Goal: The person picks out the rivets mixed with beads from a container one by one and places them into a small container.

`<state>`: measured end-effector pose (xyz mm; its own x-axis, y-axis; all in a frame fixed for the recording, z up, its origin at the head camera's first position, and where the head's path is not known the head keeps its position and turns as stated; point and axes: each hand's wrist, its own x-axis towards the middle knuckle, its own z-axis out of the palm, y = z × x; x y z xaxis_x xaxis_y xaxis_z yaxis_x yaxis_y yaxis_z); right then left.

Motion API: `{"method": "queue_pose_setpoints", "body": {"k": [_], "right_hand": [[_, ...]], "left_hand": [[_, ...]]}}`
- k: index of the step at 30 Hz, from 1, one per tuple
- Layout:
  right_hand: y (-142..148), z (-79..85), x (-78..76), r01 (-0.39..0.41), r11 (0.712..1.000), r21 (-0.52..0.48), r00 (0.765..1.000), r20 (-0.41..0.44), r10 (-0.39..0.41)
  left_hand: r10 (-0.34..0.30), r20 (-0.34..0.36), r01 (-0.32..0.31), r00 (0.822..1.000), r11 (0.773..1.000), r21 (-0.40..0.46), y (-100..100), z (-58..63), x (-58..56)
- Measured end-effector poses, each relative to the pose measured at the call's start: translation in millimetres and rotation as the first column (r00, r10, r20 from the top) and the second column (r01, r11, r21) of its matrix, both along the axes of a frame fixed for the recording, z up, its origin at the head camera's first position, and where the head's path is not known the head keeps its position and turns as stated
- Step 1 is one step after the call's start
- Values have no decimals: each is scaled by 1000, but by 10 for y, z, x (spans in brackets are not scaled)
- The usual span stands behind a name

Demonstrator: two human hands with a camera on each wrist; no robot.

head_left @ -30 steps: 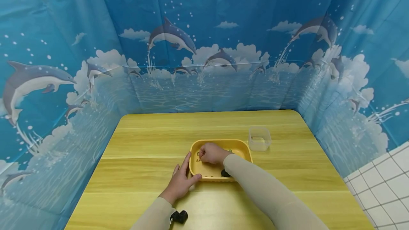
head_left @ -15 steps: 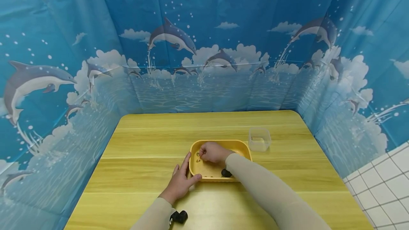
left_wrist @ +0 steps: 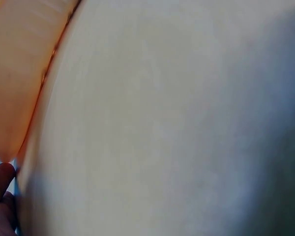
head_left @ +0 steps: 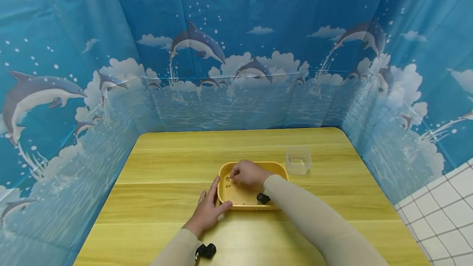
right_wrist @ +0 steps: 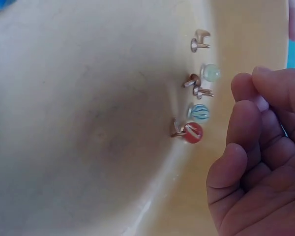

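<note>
My left hand (head_left: 205, 212) is spread along the left end of a yellow tray (head_left: 242, 207), thumb at its front rim. Over the tray's left part, my right hand (head_left: 248, 173) has curled fingers, with thumb and forefinger tips meeting; I cannot tell whether something tiny is between them. Near those fingertips in the right wrist view lie a pale green marble (right_wrist: 212, 73), a teal-striped marble (right_wrist: 199, 112) and a red-and-white marble (right_wrist: 193, 132). Several small metal fasteners with prongs (right_wrist: 202, 92) lie among them. The left wrist view catches only a fingertip (left_wrist: 1, 179) beside the tray wall (left_wrist: 24, 73).
A clear plastic box (head_left: 298, 161) stands just right of the tray's back corner, with a small thing inside. All of this is on a wood-grain table (head_left: 166, 159), enclosed by a blue dolphin-print curtain (head_left: 240, 106). A black wrist camera (head_left: 263, 198) overlaps the tray's front.
My right hand has shifted slightly up and to the right within the tray, showing more of the small items at its left. The left hand stays against the tray.
</note>
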<state>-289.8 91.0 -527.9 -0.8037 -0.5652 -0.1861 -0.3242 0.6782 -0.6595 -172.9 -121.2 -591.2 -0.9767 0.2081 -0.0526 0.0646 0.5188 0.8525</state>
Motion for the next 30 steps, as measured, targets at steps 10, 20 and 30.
{"method": "queue_pose_setpoints", "body": {"k": [10, 20, 30], "right_hand": [[21, 138, 20, 27, 1000, 11, 1000, 8, -27], [89, 252, 25, 35, 999, 25, 999, -22, -34], [216, 378, 17, 62, 998, -2, 998, -24, -62]], "left_hand": [[-7, -10, 7, 1000, 1000, 5, -7, 0, -5], [14, -1, -14, 1000, 1000, -10, 6, 4, 2], [11, 1, -11, 1000, 1000, -3, 14, 7, 8]]}}
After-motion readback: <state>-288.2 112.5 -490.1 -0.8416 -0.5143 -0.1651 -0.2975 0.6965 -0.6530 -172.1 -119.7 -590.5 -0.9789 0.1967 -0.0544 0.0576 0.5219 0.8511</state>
